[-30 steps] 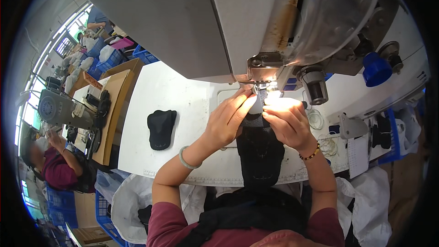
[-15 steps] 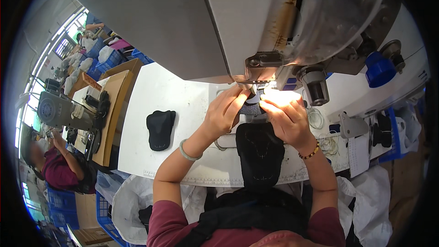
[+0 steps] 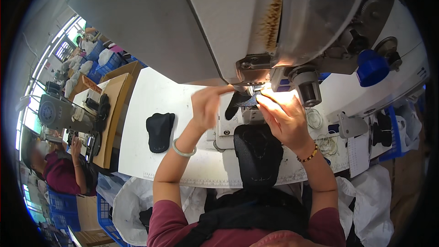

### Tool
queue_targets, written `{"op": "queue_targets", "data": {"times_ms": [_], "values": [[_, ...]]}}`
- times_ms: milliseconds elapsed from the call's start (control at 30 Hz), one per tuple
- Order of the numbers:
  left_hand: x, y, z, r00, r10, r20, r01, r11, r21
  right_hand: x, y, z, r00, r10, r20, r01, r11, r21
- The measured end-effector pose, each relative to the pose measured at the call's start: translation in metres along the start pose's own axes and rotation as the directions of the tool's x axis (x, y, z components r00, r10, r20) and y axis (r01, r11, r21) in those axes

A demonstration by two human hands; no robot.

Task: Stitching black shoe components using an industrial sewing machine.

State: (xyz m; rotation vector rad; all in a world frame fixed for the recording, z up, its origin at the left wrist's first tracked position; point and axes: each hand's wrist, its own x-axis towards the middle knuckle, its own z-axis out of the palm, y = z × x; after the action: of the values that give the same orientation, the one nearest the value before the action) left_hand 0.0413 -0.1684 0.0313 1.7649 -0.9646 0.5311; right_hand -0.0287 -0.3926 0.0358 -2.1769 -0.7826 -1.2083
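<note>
Under the head of a sewing machine [image 3: 256, 66], a small black and dark grey fabric piece [image 3: 245, 101] lies close to the lit needle area. My right hand [image 3: 288, 118] is closed, pinching the right end of this piece between thumb and fingers. My left hand [image 3: 206, 108] is apart from the piece on its left, somewhat blurred, with the index finger stretched toward the machine head and nothing seen in it. Nearer to me, a larger black shaped fabric piece [image 3: 258, 158] hangs over the table's front edge.
Another black shaped piece [image 3: 160, 131] lies on the white table [image 3: 137, 160] at left. Coiled pale cord [image 3: 327, 145] and a metal bracket [image 3: 351, 126] are at right. White bags [image 3: 372, 196] hang below. At far left a co-worker [image 3: 61, 171] sits by another machine [image 3: 61, 110].
My left hand has let go of the small fabric piece and moved left. The piece's left end now hangs free, while my right hand still pinches the other end.
</note>
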Motion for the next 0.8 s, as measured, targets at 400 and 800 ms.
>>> {"op": "queue_targets", "data": {"times_ms": [400,800], "values": [[0.041,-0.014,-0.001,0.553,-0.688,0.469,0.754,0.175,-0.633,0.007,0.005,-0.001,0.994,0.108,-0.019,-0.102,0.974,0.204],[0.029,0.009,0.006,0.669,-0.579,0.467,0.68,0.221,-0.699,0.002,-0.005,-0.001,0.995,-0.079,-0.053,0.079,0.997,-0.01]]}}
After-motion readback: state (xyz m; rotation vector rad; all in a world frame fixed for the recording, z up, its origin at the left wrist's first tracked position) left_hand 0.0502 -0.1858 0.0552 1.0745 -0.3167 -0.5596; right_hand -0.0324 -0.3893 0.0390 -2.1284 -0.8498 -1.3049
